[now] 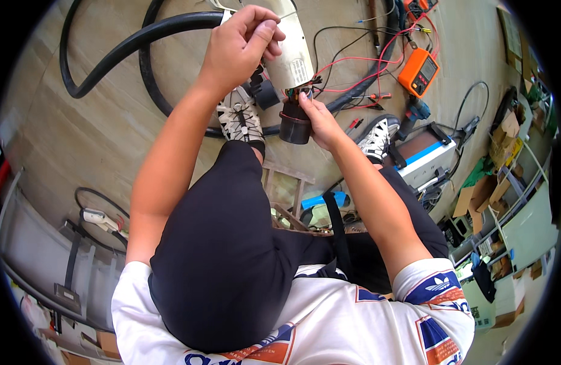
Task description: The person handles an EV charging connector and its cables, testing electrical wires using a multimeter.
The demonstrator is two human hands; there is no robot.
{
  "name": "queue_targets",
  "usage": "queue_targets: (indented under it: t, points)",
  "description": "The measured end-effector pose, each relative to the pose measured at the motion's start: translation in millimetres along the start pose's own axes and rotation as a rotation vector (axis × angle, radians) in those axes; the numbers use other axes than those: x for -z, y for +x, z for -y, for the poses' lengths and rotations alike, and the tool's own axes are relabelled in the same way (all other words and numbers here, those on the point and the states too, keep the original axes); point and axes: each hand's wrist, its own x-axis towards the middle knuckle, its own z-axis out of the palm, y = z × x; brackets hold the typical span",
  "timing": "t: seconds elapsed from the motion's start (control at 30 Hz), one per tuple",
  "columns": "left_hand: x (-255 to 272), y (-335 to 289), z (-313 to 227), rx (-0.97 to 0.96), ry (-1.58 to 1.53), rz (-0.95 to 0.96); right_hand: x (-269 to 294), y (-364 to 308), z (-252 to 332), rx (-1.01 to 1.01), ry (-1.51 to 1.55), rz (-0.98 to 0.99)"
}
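Observation:
Between my feet is a charging plug with a white housing and a thick black cable at its far left end. My right hand grips the round black connector head at the housing's near end, thumb on top. Thin coloured wires show in the gap between head and housing. Over the housing's far left side, my left hand is closed, thumb pressed to curled fingers; what they hold, if anything, is hidden. A black round part lies beside the housing, near my left shoe.
At the right lie an orange multimeter, red and black test leads, a screwdriver and a cordless drill. A white-and-blue case stands by my right shoe. Shelves with cardboard boxes line the far right.

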Motion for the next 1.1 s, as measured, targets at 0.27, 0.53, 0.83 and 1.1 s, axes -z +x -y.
queue_targets:
  t: [0.27, 0.53, 0.83, 1.1]
  points:
    - [23, 2, 15, 0.033, 0.152, -0.108, -43, 53, -22, 0.19, 0.101, -0.202]
    - [25, 12, 6, -0.001, 0.186, -0.172, -59, 64, -6, 0.283, 0.204, -0.232]
    - [16, 9, 42, -0.054, 0.428, -0.122, -48, 57, -51, 0.068, 0.247, -0.535]
    - [5, 29, 55, -0.113, 0.597, -0.066, -10, 60, -16, 0.052, 0.133, -0.291]
